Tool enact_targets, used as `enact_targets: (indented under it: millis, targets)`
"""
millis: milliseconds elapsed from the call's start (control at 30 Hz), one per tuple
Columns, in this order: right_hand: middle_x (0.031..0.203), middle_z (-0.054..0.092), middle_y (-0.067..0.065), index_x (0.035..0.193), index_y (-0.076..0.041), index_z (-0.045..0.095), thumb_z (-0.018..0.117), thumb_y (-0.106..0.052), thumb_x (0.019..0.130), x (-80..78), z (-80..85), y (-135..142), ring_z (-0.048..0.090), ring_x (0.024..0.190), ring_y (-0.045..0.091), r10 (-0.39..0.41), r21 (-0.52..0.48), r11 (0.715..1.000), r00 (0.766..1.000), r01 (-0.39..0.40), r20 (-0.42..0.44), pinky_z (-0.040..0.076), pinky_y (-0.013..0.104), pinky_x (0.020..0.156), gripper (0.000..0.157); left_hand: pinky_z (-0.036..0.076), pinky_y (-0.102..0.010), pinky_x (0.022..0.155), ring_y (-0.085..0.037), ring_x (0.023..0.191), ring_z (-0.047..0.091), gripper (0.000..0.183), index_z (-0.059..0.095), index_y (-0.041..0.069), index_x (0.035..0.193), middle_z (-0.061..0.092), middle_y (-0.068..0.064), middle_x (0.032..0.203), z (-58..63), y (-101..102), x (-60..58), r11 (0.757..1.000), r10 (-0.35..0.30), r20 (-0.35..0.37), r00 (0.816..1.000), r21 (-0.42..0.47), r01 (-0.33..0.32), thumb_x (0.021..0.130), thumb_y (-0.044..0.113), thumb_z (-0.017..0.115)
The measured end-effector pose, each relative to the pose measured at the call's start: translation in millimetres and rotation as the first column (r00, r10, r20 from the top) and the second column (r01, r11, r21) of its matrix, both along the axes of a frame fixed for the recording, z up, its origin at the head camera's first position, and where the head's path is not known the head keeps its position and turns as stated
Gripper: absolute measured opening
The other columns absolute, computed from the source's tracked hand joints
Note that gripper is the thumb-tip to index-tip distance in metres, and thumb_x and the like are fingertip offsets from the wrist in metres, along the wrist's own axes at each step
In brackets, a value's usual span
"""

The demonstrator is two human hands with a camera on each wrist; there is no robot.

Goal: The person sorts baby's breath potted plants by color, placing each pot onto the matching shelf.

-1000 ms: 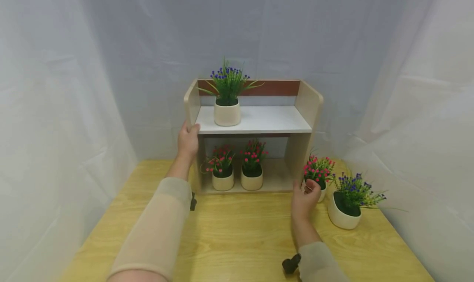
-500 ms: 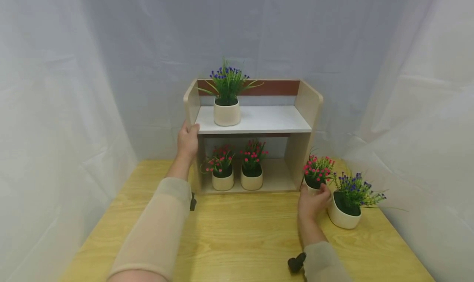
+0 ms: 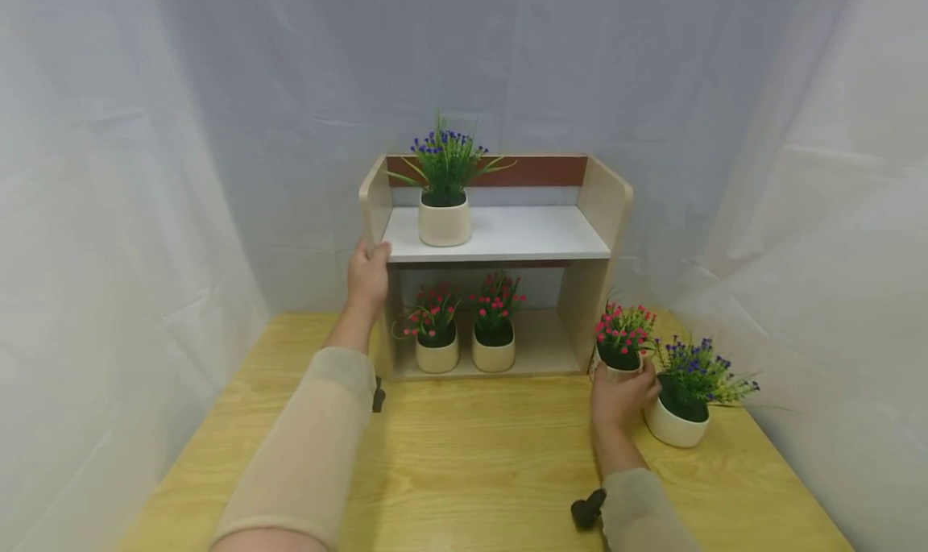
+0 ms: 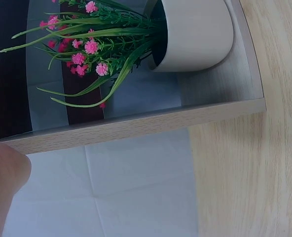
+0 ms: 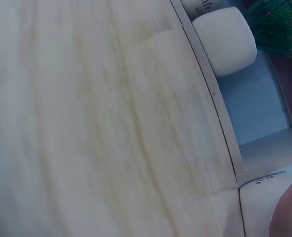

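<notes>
A small two-tier desktop shelf stands on the table. My left hand grips its left side panel at the height of the upper board, thumb on the front edge. Just right of the shelf, my right hand holds a cream pot of pink flowers, thumb on the left side and fingers on the right. In the right wrist view this pot sits beside the shelf's corner, partly behind the hand. A pot of purple flowers stands against the right hand's fingers.
Another purple-flowered pot stands on the left of the upper board. Two pink-flowered pots, one left and one nearer the middle, are on the lower tier. White sheeting surrounds the wooden table.
My right hand has moved rightward from the shelf's lower right corner to the pink-flowered pot and taken hold of it. The purple-flowered pot beside it has shifted slightly. The left hand stays put.
</notes>
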State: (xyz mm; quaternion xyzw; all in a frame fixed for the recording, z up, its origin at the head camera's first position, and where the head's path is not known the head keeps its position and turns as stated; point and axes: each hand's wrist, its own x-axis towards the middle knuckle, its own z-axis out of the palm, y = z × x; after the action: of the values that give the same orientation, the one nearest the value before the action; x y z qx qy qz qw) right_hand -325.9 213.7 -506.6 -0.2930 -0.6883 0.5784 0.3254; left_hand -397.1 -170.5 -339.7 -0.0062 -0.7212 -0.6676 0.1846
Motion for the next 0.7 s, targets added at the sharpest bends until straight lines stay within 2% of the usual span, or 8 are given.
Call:
enact_targets:
  millis: [167,367,567,700]
  targets:
    - [0.171,0.026,0.026,0.169,-0.007,0.026,0.079,-0.023,0.09,-2.7,-1.7,6.8,0.035,0.156,0.05,0.052,0.023,0.998,0.997,-0.054,0.06,0.037,0.065,0.128,0.096,0.018,-0.061,0.138,-0.036,0.165,0.03,0.062,0.036,0.021,0.169,0.039,-0.012,0.175,-1.5,-1.3,-1.3,1.0,0.004,0.01,1.0,-0.017,-0.004,0.111,0.039,0.05]
    - [0.175,0.023,0.028,0.17,0.0,0.022,0.081,-0.022,0.089,-9.3,-6.2,14.9,0.024,0.164,0.048,0.113,0.05,0.992,0.991,-0.116,0.076,0.027,0.059,0.136,0.103,0.019,-0.062,0.138,-0.037,0.165,0.03,0.062,0.037,0.021,0.169,0.039,-0.012,0.175,-2.2,-1.6,-2.9,1.0,0.007,0.007,1.0,-0.018,-0.007,0.111,0.039,0.05]
    - [0.173,0.025,0.032,0.17,0.002,0.019,0.08,-0.025,0.088,-14.0,-11.0,19.0,0.026,0.163,0.049,0.139,0.059,0.987,0.98,-0.149,0.14,0.027,0.059,0.136,0.106,0.018,-0.062,0.138,-0.036,0.166,0.03,0.062,0.037,0.021,0.169,0.038,-0.011,0.176,-2.5,-1.2,-3.9,1.0,0.002,-0.007,1.0,-0.008,-0.002,0.111,0.038,0.05]
    - [0.17,0.029,0.035,0.168,0.005,0.02,0.079,-0.023,0.088,-15.1,-13.6,19.4,0.027,0.161,0.051,0.141,0.057,0.987,0.979,-0.15,0.148,0.027,0.059,0.135,0.104,0.017,-0.06,0.138,-0.035,0.167,0.028,0.063,0.036,0.021,0.17,0.037,-0.011,0.176,-2.4,-1.3,-3.7,1.0,-0.005,-0.015,1.0,-0.001,0.005,0.111,0.038,0.05]
